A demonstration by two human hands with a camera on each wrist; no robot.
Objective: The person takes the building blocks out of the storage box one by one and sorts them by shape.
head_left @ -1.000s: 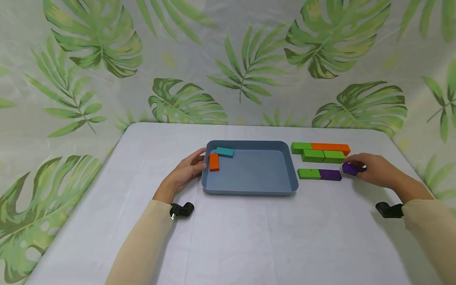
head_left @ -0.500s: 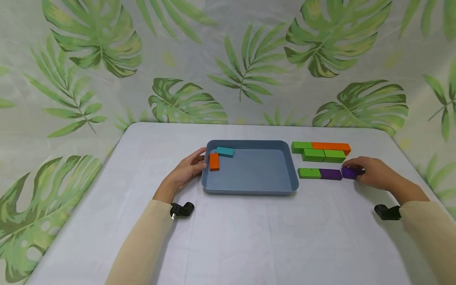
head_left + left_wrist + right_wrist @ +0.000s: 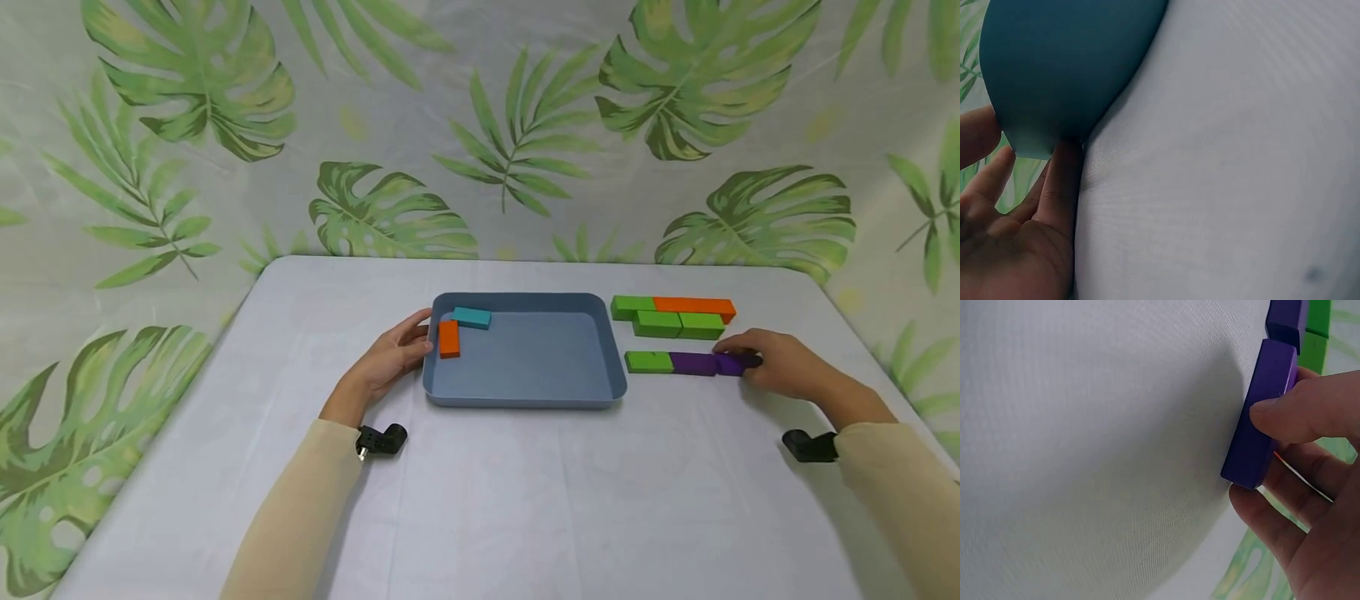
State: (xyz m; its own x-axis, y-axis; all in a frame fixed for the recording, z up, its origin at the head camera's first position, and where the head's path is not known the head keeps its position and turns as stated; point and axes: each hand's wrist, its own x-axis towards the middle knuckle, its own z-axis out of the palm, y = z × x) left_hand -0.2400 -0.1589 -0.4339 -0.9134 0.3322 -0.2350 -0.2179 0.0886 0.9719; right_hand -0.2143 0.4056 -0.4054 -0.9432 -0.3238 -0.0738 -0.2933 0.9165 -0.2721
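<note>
My right hand [image 3: 783,364] pinches a purple block [image 3: 1259,415] between thumb and fingers. One end of it meets another purple block [image 3: 693,364], which sits in line with a green block [image 3: 649,362] on the table. At the left end of a blue-grey tray [image 3: 525,400], my left hand [image 3: 390,358] rests its fingertips against the outer wall. The left wrist view shows those fingers [image 3: 1059,187] fairly straight along the tray's side. Inside the tray lie an orange block [image 3: 449,340] and a teal block [image 3: 472,317], both near its left end.
Behind the purple blocks lies a row of two green blocks [image 3: 678,324]. Farther back, another green block [image 3: 632,307] adjoins a long orange piece [image 3: 693,308]. White cloth covers the table [image 3: 487,500], and a leaf-patterned cloth [image 3: 517,125] hangs behind it.
My right hand has moved slightly left with the purple block, closing the gap to the other purple block. My left hand has stayed at the tray.
</note>
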